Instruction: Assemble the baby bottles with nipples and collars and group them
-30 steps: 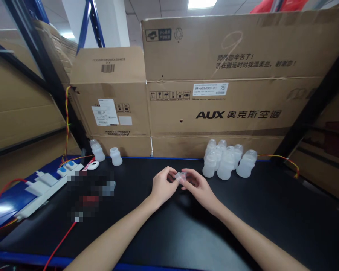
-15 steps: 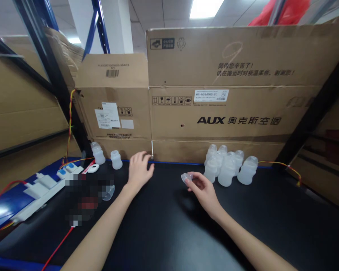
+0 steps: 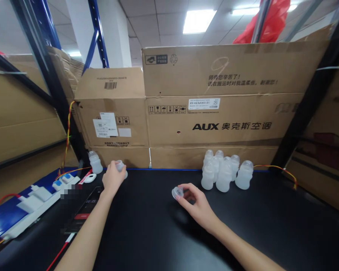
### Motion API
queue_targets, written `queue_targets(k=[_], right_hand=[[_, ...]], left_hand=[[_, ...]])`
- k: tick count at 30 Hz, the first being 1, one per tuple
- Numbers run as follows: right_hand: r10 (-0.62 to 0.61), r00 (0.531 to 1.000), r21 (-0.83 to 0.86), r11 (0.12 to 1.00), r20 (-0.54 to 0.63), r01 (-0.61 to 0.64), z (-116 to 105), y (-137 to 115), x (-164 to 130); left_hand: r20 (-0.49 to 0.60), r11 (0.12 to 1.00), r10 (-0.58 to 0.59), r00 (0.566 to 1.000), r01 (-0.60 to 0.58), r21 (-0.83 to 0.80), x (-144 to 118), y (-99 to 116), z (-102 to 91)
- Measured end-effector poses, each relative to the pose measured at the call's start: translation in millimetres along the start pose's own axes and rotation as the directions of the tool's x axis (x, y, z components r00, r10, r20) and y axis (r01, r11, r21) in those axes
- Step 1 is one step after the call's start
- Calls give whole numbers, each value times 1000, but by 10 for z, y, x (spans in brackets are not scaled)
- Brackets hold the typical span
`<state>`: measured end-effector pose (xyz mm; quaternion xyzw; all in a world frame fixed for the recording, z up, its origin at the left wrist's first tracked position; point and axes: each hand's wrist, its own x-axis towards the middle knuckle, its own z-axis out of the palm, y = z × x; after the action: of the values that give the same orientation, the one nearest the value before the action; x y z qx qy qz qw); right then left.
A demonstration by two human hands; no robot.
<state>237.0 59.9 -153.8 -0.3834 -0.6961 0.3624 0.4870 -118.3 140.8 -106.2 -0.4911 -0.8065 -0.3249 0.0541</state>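
Your left hand has travelled further left and back since half a second ago, when it hovered open over the worktop near the cartons; its fingers are now wrapped around the small translucent bottle that stands at the back edge, just beside another bottle of the same kind. A second ago both hands met in the middle over one small part; now they are well apart.

Your right hand has sunk slightly and stays near the centre, its fingers pinching a little clear cap, round and dome-like, held just above the dark surface. The cluster of bottles stands to its right, close but not touching the hand.

The bottles are milky, soft-looking plastic with rounded shoulders, a waisted middle and clear domed tops. The worktop is matte black and smooth, edged in blue. Behind it, brown corrugated cartons with printed labels form a wall. At the left lie a white power strip with blue buttons and red wires, and a flat dark device, partly blurred.
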Motion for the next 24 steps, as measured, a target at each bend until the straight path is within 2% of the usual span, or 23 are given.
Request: queue_targets(k=[3,5,7,9,12,14,16,18,21,24], right_hand=[[-15,1000,0,1000,-6,15,-7,17,9],[-22,1000,-1,1000,-17,22,-5,33,18],[-23,999,-2,1000,-35,23,-1,46,26],[-19,997,6,1000,-73,19,-1,56,34],[-20,989,24,999,-144,24,-16,61,49],[-32,985,33,999,-171,38,-35,55,60],[-47,983,48,997,-177,57,-55,41,68],[-58,984,69,995,-166,71,-73,21,72],[-77,988,77,993,-131,87,-96,-1,70],[-108,988,47,992,-106,114,-121,-1,69]], left_hand=[[78,991,119,990,-113,-76,-57,104,36],[126,960,236,964,-211,-183,-151,209,116],[153,895,350,924,-282,-346,-304,345,224],[149,786,448,881,-310,-534,-515,508,327],[172,568,539,824,-205,-797,-889,781,399],[253,454,610,751,-69,-889,-1124,946,373],[335,404,667,666,55,-913,-1303,1065,312],[369,377,696,616,124,-918,-1413,1128,257],[396,357,706,587,187,-915,-1474,1137,245],[451,338,676,583,299,-893,-1491,1115,311]])
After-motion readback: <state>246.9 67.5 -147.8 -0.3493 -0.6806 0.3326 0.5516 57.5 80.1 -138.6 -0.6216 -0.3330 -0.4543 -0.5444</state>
